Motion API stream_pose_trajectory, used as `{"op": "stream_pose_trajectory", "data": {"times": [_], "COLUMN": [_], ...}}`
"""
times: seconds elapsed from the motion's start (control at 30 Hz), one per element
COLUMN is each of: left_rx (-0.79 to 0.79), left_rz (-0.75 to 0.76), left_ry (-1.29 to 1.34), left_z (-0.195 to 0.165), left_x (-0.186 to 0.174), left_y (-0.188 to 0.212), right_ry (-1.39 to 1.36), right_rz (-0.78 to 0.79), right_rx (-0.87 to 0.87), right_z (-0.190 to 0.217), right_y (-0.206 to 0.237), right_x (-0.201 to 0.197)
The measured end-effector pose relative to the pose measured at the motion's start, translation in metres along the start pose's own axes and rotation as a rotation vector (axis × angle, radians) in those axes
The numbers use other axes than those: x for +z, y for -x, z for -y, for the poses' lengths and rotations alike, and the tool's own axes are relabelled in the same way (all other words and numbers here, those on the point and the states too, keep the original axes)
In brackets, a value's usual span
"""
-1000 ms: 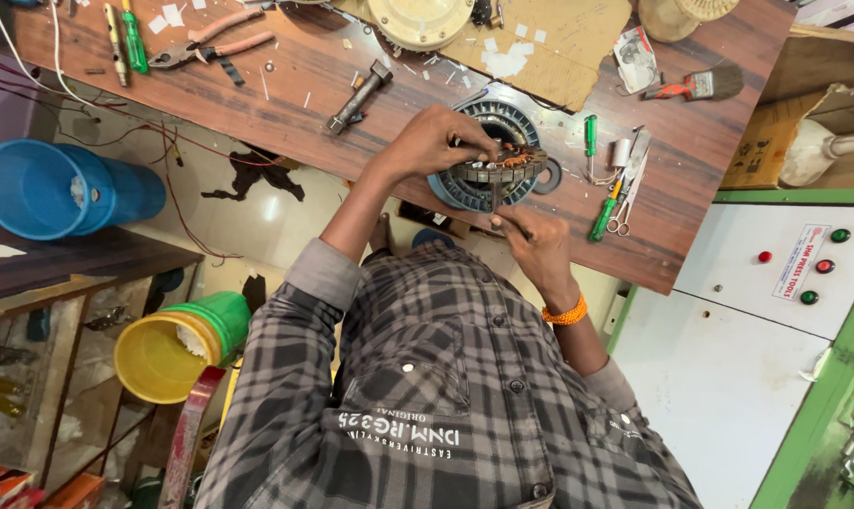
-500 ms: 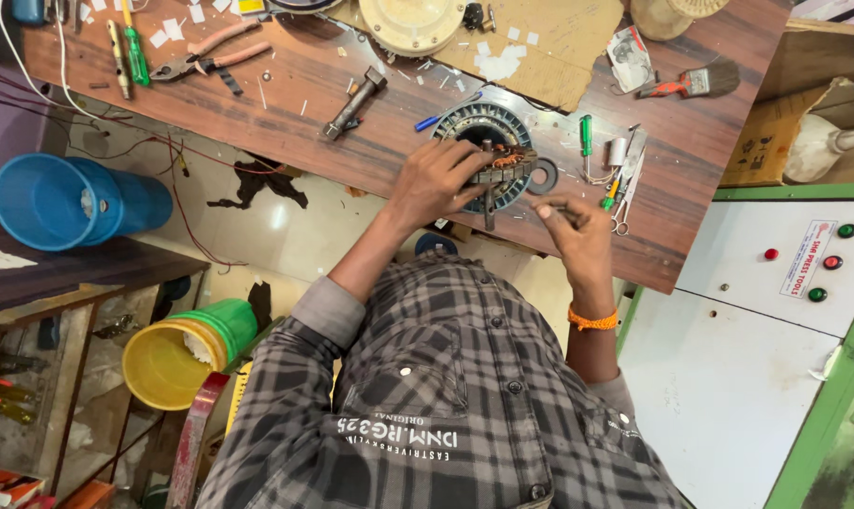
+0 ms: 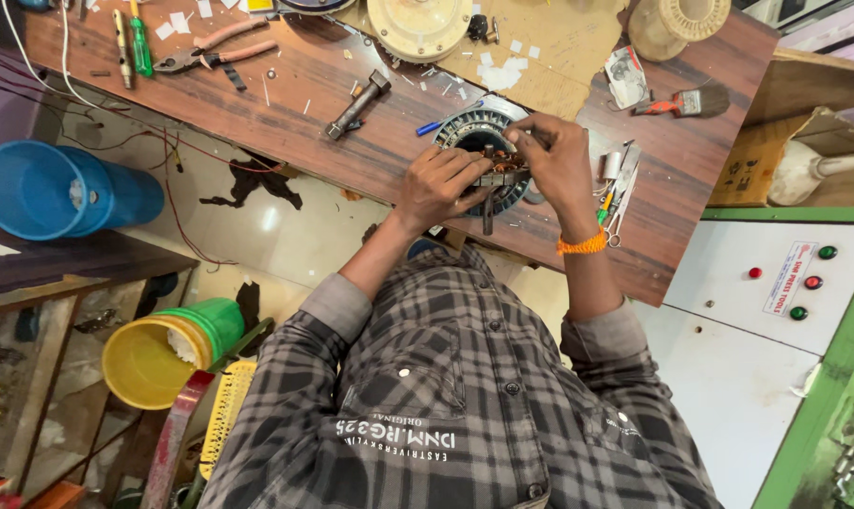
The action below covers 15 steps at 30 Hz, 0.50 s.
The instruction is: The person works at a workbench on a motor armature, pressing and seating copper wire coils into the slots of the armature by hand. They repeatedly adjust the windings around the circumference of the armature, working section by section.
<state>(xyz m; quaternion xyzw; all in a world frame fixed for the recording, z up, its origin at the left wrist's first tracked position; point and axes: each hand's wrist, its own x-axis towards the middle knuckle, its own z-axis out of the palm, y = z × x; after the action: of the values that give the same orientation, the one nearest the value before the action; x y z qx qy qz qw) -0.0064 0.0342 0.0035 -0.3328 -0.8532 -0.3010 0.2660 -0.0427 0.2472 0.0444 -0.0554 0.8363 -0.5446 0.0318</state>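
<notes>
Here both hands pinch the winding on the motor stator [image 3: 479, 151]: left hand [image 3: 441, 184] at seven o'clock, right hand [image 3: 551, 155] at three (equally near).

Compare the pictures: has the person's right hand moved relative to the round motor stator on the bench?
Yes. The right hand, earlier off the near edge of the stator, now lies on its far-right rim, opposite the left hand.

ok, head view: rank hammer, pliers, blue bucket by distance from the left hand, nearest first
1. hammer: on the bench, up-left of the left hand.
2. pliers: farther left along the bench, near its far edge.
3. blue bucket: off the bench, at the image's far left.
</notes>
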Motion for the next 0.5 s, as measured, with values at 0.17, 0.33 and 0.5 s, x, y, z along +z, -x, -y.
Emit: {"op": "stream_pose_trajectory", "data": {"times": [0.17, 0.33, 0.5], "left_rx": [-0.369, -0.898, -0.643], "left_rz": [0.064, 0.37, 0.365], "left_ry": [0.182, 0.399, 0.797], "left_z": [-0.013, 0.002, 0.034], "left_x": [-0.015, 0.001, 0.02], "left_y": [-0.012, -0.039, -0.037], "right_ry": [0.298, 0.426, 0.412], "right_rz": [0.001, -0.047, -0.054], "right_rx": [-0.204, -0.306, -0.095], "right_z": [-0.001, 0.008, 0.029], "right_y": [-0.015, -0.014, 0.005], "right_x": [0.001, 0.008, 0.007]}}
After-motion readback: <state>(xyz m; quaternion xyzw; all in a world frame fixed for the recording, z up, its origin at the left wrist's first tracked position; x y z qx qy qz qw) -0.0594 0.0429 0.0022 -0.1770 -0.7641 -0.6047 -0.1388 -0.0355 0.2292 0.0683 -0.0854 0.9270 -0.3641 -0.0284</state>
